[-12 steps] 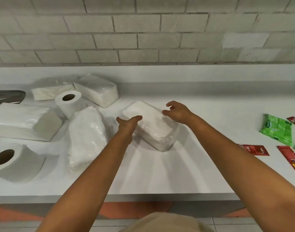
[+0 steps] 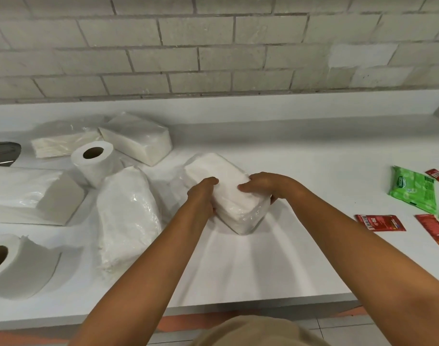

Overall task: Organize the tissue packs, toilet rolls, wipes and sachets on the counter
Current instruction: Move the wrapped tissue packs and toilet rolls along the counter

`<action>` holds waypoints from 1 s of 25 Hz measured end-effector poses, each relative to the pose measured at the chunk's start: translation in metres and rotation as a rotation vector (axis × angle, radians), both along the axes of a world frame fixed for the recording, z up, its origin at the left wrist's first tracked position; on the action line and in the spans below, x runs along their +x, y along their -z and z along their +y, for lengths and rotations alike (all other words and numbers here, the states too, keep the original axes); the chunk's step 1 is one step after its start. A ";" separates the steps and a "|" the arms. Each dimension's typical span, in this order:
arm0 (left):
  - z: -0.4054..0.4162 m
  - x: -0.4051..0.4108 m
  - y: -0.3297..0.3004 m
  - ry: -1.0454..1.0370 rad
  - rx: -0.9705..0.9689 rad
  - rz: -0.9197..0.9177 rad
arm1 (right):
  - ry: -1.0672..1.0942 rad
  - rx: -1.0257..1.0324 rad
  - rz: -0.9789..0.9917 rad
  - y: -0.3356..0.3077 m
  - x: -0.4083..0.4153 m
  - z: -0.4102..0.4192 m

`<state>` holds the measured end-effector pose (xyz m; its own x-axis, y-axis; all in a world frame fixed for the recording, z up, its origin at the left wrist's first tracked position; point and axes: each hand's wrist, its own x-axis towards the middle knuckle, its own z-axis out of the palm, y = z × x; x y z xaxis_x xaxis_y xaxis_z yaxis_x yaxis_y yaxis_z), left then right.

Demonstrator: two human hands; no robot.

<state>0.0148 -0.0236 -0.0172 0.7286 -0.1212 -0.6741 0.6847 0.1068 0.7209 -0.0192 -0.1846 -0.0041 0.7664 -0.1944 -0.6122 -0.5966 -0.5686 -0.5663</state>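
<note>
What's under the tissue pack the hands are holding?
The tissue pack, gripped by the left hand and right hand, seems to sit on the white counter. Anything beneath it is hidden.

Our white counter (image 2: 313, 171) carries tissue packs (image 2: 136, 141) and toilet rolls (image 2: 95, 161) left of our fingers (image 2: 208, 182), wipes (image 2: 413, 191) and sachets (image 2: 379, 222) right.

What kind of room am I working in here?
Probably a kitchen or utility area: a white counter against a grey brick wall, with what looks like a metal sink at the left edge.
</note>
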 end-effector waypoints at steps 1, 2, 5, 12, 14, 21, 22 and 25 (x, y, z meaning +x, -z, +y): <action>0.000 0.000 0.003 0.002 -0.019 0.003 | 0.035 0.061 -0.010 0.003 -0.002 -0.002; 0.000 0.000 0.005 0.002 -0.034 0.008 | 0.063 0.116 -0.018 0.004 -0.004 -0.003; -0.004 -0.002 0.008 0.028 -0.063 0.038 | 0.110 0.250 -0.015 0.008 -0.010 -0.011; -0.026 -0.001 0.001 -0.004 -0.200 -0.166 | 0.226 0.452 -0.178 0.000 -0.013 -0.016; -0.037 -0.002 -0.007 0.016 -0.255 -0.242 | 0.287 0.455 -0.266 -0.008 -0.016 -0.023; -0.097 -0.009 -0.044 0.179 -0.473 -0.329 | 0.316 0.637 -0.436 -0.050 -0.042 -0.077; -0.110 -0.012 -0.048 0.208 -0.475 -0.340 | 0.311 0.648 -0.471 -0.054 -0.047 -0.091; -0.156 -0.020 -0.061 0.270 -0.450 -0.383 | 0.283 0.648 -0.562 -0.061 -0.058 -0.137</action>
